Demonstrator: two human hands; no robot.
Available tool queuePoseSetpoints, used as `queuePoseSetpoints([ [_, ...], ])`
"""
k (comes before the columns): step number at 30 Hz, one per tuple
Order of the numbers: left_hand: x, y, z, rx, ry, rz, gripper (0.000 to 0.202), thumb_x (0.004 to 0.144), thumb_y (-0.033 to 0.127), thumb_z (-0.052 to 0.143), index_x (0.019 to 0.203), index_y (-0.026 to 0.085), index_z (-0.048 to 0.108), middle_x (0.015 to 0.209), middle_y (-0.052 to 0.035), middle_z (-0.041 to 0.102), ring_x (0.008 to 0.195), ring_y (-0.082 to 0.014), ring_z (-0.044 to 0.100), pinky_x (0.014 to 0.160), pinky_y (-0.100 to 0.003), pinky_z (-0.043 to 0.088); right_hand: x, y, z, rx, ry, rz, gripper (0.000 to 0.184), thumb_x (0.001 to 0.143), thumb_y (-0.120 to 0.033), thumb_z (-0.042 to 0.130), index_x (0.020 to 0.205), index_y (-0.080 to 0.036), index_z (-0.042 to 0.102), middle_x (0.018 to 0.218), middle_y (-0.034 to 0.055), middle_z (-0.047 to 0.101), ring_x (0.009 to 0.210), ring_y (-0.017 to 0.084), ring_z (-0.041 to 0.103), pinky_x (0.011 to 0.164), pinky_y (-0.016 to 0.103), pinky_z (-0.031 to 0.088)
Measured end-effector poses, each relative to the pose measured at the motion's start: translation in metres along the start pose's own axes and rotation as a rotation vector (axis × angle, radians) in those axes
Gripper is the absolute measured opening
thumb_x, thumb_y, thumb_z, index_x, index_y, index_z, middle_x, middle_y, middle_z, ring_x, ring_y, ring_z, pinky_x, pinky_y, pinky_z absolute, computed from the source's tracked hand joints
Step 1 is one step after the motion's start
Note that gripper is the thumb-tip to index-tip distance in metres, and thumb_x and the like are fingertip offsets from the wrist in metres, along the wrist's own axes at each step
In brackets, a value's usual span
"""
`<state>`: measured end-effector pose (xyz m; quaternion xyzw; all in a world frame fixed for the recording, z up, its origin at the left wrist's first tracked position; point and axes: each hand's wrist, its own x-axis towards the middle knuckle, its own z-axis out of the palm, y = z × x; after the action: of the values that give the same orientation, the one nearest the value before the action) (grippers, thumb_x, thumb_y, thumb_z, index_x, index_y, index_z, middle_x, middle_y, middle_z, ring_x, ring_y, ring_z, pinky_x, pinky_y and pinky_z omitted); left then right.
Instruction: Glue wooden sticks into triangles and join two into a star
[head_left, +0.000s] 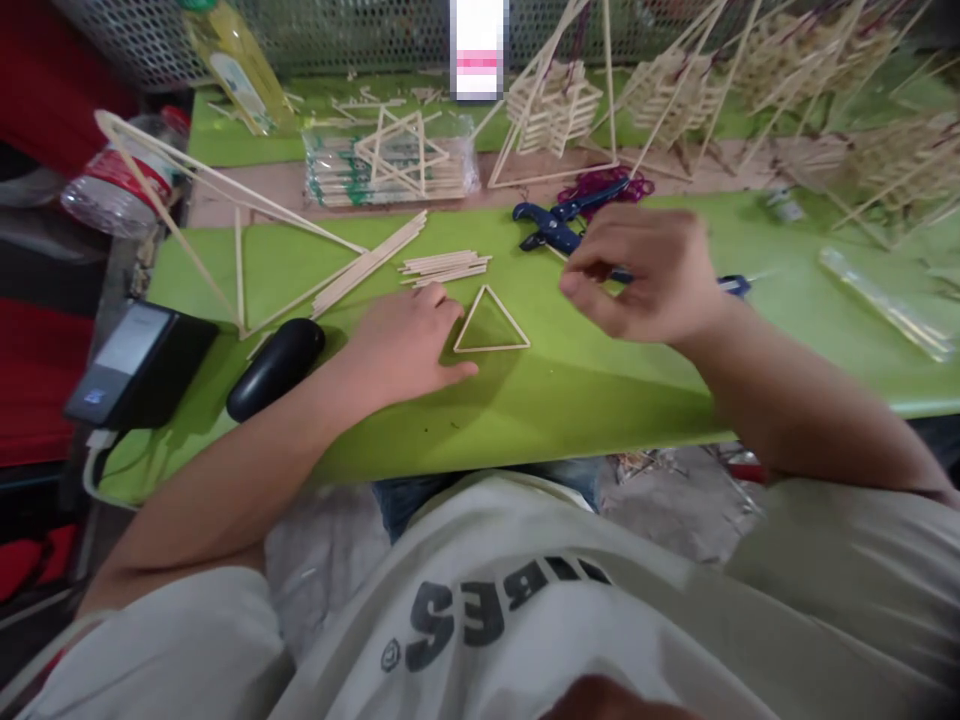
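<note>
A small triangle of thin wooden sticks (492,348) lies flat on the green table. My left hand (401,345) rests at its left side, thumb and fingers apart, fingertips close to its left edge and holding nothing. Just beyond those fingers is a small pile of short wooden sticks (446,266). My right hand (652,275) is raised to the right of the triangle, thumb and fingers pinched together; whatever may be between them cannot be made out. Behind it lies a dark blue tool (553,228), partly hidden by the hand.
Longer sticks (369,265) lie beside a big stick frame (239,270). A black mouse-shaped object (276,370) and a dark box (142,365) sit left. Behind are a stick bundle in plastic (337,170), a yellow-liquid bottle (240,65) and stick structures (555,110). Clear sticks (885,303) lie right.
</note>
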<state>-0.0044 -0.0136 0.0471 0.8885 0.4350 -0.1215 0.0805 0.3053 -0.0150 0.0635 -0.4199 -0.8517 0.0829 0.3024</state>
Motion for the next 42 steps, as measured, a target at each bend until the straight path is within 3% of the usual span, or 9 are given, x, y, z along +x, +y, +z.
queuePoseSetpoints([
  [5, 0.002, 0.009, 0.001, -0.074, 0.038, -0.044, 0.063, 0.107, 0.066, 0.076, 0.145, 0.016, 0.077, 0.145, -0.0159, 0.077, 0.117, -0.0354, 0.08, 0.091, -0.045, 0.062, -0.03, -0.001, 0.041, -0.074, -0.062, 0.046, 0.047, 0.109, -0.065, 0.063, 0.111, -0.024, 0.085, 0.103, 0.0142, 0.084, 0.091, 0.031, 0.075, 0.081, 0.052, 0.059],
  [10, 0.002, 0.009, 0.003, -0.08, 0.059, -0.036, 0.057, 0.107, 0.059, 0.075, 0.143, 0.015, 0.077, 0.145, -0.0175, 0.076, 0.113, -0.0348, 0.08, 0.089, -0.047, 0.063, -0.05, -0.011, 0.062, -0.264, -0.172, 0.044, 0.063, 0.103, -0.07, 0.074, 0.13, -0.013, 0.084, 0.124, 0.0195, 0.085, 0.106, 0.038, 0.078, 0.088, 0.053, 0.059],
  [13, 0.003, 0.009, 0.004, -0.097, 0.046, -0.043, 0.056, 0.106, 0.06, 0.076, 0.143, 0.017, 0.077, 0.145, -0.018, 0.075, 0.116, -0.0358, 0.08, 0.093, -0.048, 0.065, -0.051, -0.012, 0.063, -0.28, -0.213, 0.044, 0.058, 0.101, -0.063, 0.08, 0.133, -0.015, 0.082, 0.122, 0.0185, 0.084, 0.105, 0.038, 0.076, 0.088, 0.053, 0.059],
  [18, 0.006, 0.008, 0.006, -0.112, 0.02, -0.035, 0.057, 0.107, 0.06, 0.074, 0.145, 0.018, 0.076, 0.146, -0.0194, 0.075, 0.119, -0.0387, 0.079, 0.097, -0.053, 0.066, -0.049, -0.012, 0.062, -0.269, -0.211, 0.03, 0.045, 0.106, -0.051, 0.076, 0.13, -0.014, 0.084, 0.117, 0.0186, 0.082, 0.102, 0.037, 0.075, 0.087, 0.053, 0.058],
  [42, 0.007, 0.005, 0.013, -0.161, 0.051, -0.048, 0.061, 0.106, 0.061, 0.075, 0.152, 0.021, 0.075, 0.146, -0.0176, 0.072, 0.124, -0.0396, 0.077, 0.101, -0.053, 0.066, -0.05, -0.009, 0.067, -0.277, -0.261, 0.041, 0.043, 0.111, -0.051, 0.07, 0.136, -0.019, 0.084, 0.118, 0.0165, 0.08, 0.109, 0.038, 0.074, 0.093, 0.054, 0.053],
])
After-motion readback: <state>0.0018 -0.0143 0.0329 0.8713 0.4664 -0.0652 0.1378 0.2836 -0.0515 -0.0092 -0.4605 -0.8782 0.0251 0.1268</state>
